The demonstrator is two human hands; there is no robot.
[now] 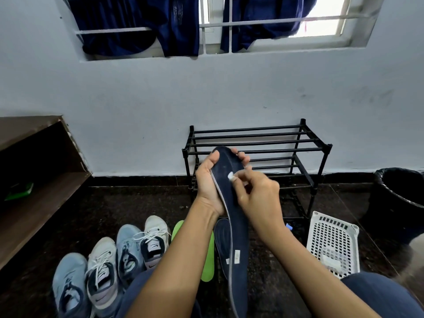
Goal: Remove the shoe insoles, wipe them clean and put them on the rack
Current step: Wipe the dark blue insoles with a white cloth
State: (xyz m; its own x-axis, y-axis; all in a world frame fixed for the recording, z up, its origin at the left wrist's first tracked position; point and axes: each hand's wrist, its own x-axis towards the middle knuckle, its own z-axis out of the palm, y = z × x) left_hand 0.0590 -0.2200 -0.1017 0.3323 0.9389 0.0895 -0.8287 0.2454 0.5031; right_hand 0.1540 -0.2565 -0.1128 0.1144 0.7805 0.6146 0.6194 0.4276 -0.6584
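My left hand (207, 182) grips a long dark blue insole (238, 226) near its toe end, holding it upright in front of me. My right hand (257, 193) pinches a small white wipe (230, 175) against the insole's upper face. A second dark blue insole (222, 242) and a bright green insole (207, 255) lie on the floor below my arms. The black bar rack (275, 143) stands against the wall behind the hands, its shelves bare. Several sneakers (128, 249), light blue and white, stand in a row at the lower left.
A white perforated basket (332, 239) sits on the dark floor at the right, with a black bin (399, 198) beyond it. A brown wooden shelf unit (34, 180) runs along the left. Dark blue clothes (160, 26) hang at the window above.
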